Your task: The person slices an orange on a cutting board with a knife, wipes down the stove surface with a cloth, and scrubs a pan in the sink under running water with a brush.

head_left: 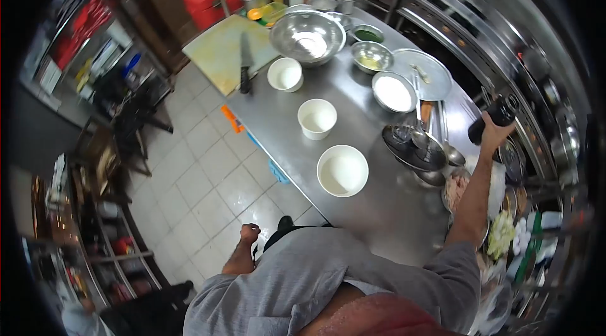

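Note:
My right hand (pixel 497 132) is wrapped round a black bottle (pixel 486 122) at the far right edge of the steel table. Its label and contents do not show. Down beside my body, off the table's near-left edge, my left hand (pixel 250 233) has curled fingers; whether anything is inside them I cannot make out. Three white tubs stand in a row on the table: the nearest tub (pixel 343 171), the middle tub (pixel 317 119) and the far tub (pixel 285 75). They look open at the top, with no contents that I can make out.
A knife (pixel 245 61) lies on a cutting board (pixel 208 52). Beside it sits a large steel bowl (pixel 281 39). A bowl of white stuff (pixel 394 92), a round tray (pixel 435 77), a dark lid (pixel 413 148) and ladles (pixel 453 155) occupy the right side. Stoves (pixel 454 20) line the wall.

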Tool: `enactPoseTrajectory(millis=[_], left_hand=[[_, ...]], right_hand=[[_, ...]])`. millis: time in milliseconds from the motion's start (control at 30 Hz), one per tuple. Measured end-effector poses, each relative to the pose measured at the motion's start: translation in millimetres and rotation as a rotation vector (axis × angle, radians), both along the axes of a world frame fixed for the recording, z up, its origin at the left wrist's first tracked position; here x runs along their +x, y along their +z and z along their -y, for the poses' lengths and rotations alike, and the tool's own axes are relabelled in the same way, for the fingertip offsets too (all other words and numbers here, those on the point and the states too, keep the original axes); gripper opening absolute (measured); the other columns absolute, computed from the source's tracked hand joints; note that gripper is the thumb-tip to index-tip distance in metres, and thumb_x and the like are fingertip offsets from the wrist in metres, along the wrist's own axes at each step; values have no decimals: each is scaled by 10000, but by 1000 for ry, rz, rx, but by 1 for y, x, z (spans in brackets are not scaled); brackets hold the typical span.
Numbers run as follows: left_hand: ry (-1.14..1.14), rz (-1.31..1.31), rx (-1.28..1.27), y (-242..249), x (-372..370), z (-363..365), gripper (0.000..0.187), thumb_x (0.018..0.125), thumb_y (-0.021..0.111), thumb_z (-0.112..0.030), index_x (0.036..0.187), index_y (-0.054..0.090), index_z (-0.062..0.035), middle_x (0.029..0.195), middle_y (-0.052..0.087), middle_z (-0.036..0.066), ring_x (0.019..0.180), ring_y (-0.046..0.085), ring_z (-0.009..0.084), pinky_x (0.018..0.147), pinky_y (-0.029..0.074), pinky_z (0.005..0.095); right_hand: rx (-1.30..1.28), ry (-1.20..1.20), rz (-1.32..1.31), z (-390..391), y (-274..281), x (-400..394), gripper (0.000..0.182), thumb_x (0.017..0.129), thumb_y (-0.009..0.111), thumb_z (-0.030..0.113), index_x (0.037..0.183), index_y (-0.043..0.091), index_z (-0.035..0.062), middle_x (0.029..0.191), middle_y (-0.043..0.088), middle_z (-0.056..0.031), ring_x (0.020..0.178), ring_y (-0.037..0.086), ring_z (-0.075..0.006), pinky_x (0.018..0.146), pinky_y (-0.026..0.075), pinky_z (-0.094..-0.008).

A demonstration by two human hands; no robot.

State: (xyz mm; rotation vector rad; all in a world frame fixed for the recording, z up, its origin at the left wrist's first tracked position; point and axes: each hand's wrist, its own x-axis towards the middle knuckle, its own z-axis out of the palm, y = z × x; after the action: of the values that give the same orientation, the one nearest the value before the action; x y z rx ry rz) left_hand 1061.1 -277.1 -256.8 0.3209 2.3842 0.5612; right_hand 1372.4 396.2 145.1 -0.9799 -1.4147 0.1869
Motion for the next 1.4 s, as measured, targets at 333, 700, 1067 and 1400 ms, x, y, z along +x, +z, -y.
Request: enactPoseTrajectory(millis=[333,700,1067,1400], left_hand=[[121,-32,-226,4,61,69,193,671,626,-259,829,687,-166,942,634,114,898,596,310,820,483,361],[251,-30,-67,35,44,25,158,671,658,-236,814,680,-172,1077,525,157,996,538,297,907,434,338],[207,40,-51,15,28,37,180,660,637,-250,810,683,-161,982,594,147,973,551,289,886,447,353],[225,55,149,-34,-44,71,183,647,650,-222,802,692,-133,891,637,175,889,601,307,836,466,355]], right_hand=[[-121,-256,3,-99,-97,26,711,505,780,133,1109,459,-61,1058,538,-200,968,534,-333,905,397,-387],[-356,-349,-176,-120,-144,41,772,486,815,145,1106,420,-93,1047,529,-217,937,547,-365,884,429,-407],[-598,-347,-185,-100,-123,42,875,536,843,198,1186,343,-106,1097,521,-260,1008,526,-375,912,431,-396],[-92,89,-487,77,12,-81,406,752,672,35,1090,477,-77,1044,540,-136,913,539,-194,825,430,-282]])
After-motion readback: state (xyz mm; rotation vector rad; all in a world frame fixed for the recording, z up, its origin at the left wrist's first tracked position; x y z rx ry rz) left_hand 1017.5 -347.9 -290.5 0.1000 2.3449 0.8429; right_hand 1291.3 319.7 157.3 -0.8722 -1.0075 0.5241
